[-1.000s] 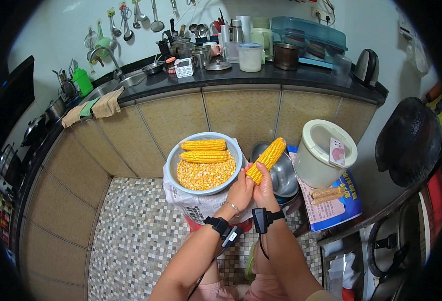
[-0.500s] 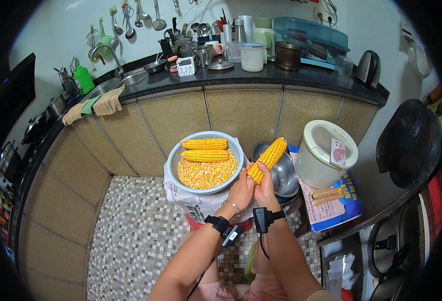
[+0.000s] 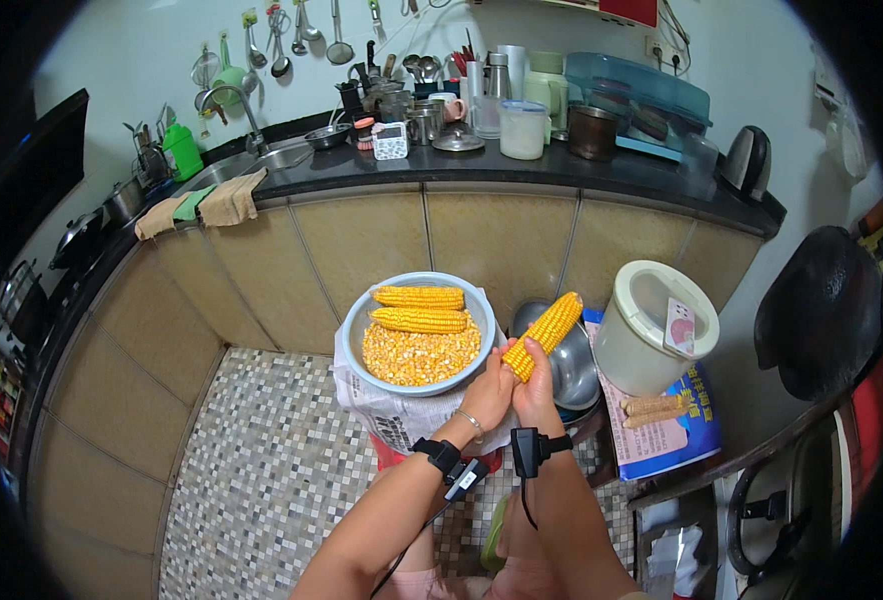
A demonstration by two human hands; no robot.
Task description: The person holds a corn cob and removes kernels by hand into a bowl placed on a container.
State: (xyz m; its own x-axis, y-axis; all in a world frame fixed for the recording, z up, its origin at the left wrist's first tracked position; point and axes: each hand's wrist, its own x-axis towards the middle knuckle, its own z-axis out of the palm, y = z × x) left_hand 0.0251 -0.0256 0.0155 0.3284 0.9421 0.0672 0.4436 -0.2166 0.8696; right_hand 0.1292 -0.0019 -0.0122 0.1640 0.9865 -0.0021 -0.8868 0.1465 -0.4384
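Yellow ear of corn (image 3: 551,330) is held slanting up to the right, over the edge of a metal bowl (image 3: 574,368). My right hand (image 3: 535,392) is closed around its lower part, thumb on the kernels. Pressed against the same lower end is my left hand (image 3: 487,396), its fingers closed and partly hidden. Left of my hands, a pale blue basin (image 3: 352,360) holds loose corn kernels (image 3: 420,355). Two more ears of corn (image 3: 419,320) lie on top of them at the far side.
Newspaper (image 3: 361,402) lies under the basin. To the right stands a lidded cream bucket (image 3: 629,340), with bare corncobs (image 3: 654,411) on a blue printed sheet (image 3: 696,440) before it. A dark wok (image 3: 821,305) hangs at far right. Behind runs a crowded black counter (image 3: 361,178).
The view has tipped slightly, so the scene sits a little lower and further right. Both hands stay on the ear of corn, with only a slight shift in their grip.
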